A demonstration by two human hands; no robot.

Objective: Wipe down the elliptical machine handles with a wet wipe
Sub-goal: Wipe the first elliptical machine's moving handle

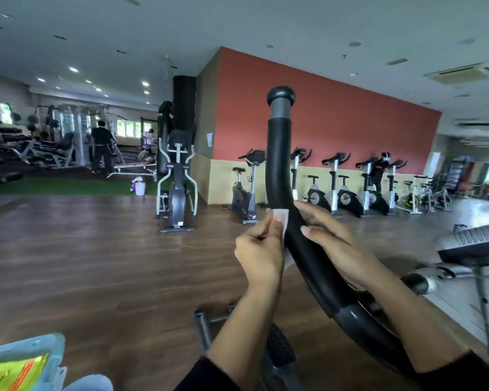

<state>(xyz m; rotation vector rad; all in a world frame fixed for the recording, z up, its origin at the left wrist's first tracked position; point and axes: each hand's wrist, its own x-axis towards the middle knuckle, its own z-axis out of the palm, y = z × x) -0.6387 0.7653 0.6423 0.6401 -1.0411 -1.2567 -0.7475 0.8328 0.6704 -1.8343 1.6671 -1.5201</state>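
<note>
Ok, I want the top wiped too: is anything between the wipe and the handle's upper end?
Nothing visible does. The left hand holds the wipe against the handle, which runs bare from there up to its knob.

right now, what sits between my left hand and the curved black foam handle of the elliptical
The white wet wipe: the left hand pinches it against the left side of the curved black handle, as the head view shows.
</note>
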